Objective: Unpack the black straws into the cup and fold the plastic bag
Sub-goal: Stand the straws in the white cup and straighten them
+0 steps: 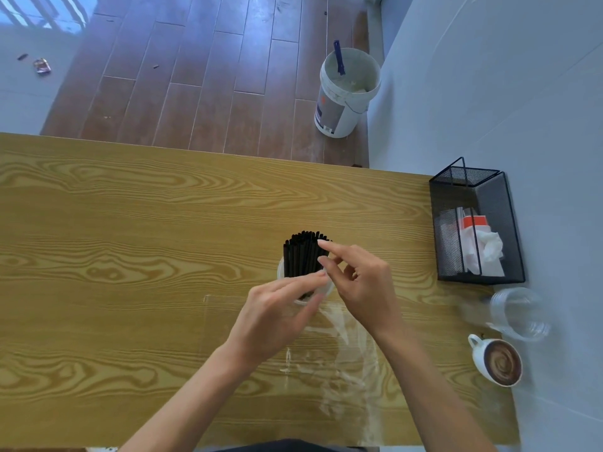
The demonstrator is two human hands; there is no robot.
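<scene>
One head-worn view — looking steeply down, close over the table [130, 223].

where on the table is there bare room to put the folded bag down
Bare room: the whole left half of the table, and the strip behind the cup of black straws. Crowded: the right end, with mesh basket, clear cups and coffee cup.

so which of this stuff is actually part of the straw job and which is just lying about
Part of the job:
black straws
cup holding them
plastic bag, flat on the table
left hand
right hand

Just lying about:
black mesh basket with papers
clear plastic cup
coffee cup
white bucket on the floor
</scene>
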